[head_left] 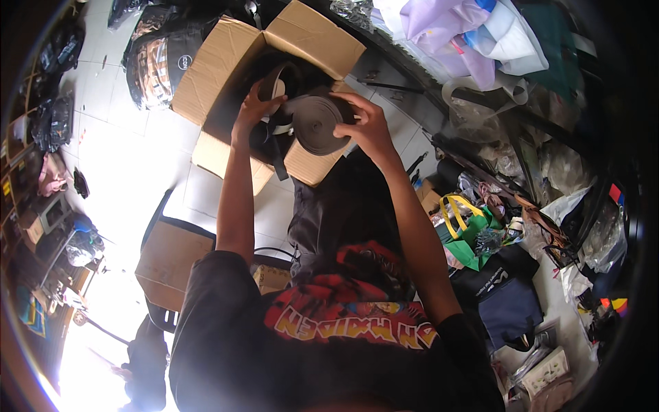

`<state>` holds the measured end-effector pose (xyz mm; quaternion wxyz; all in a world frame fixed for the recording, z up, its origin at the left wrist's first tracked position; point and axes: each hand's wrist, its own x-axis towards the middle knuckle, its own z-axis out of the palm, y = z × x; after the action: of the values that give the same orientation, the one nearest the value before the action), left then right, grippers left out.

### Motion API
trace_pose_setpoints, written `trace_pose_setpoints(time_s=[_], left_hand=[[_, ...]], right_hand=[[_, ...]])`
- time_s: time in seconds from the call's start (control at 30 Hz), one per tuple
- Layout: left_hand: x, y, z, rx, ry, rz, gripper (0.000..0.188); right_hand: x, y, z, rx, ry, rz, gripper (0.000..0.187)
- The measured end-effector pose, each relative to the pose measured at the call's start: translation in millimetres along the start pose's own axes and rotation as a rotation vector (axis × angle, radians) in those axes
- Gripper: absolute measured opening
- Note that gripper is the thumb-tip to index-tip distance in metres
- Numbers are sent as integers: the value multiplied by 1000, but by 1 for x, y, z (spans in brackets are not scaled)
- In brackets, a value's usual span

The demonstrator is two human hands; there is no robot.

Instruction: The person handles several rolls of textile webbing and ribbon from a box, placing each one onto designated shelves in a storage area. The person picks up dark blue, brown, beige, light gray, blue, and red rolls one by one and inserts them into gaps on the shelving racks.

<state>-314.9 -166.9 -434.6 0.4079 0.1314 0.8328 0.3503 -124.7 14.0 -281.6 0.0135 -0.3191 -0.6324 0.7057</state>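
Note:
In my right hand (367, 127) is a thick, tightly wound roll of grey-brown webbing (317, 125). Its flat spiral side faces up, and my thumb and fingers grip its right edge. My left hand (255, 110) is closed at a dark strip curved into a loop (283, 74), with something pale inside the curve. Whether that strip joins the roll cannot be made out. Both hands are over an open cardboard box (226, 58) with its flaps folded out. Dark material lies inside the box, partly hidden by my hands. A dark strap end (280, 165) hangs over the near side.
A black bag (161, 65) stands left of the box. At the left is a chair (161, 206) with a cardboard box (173, 264) on it. Plastic bags (473, 34) lie at the upper right. A green bag (473, 237) and a navy bag (508, 312) crowd the right.

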Motion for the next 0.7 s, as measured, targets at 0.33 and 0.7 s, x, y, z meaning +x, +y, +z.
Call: trace_pose_setpoints(time_s=[0.33,0.7], left_hand=[[-83,124,-2,41,110,781,49],[-162,249,28,195,-503,1146,57]], right_hand=[[-85,-73,-42,-4,63,2,68],[-171,-123,-84,-286,147,-103,59]])
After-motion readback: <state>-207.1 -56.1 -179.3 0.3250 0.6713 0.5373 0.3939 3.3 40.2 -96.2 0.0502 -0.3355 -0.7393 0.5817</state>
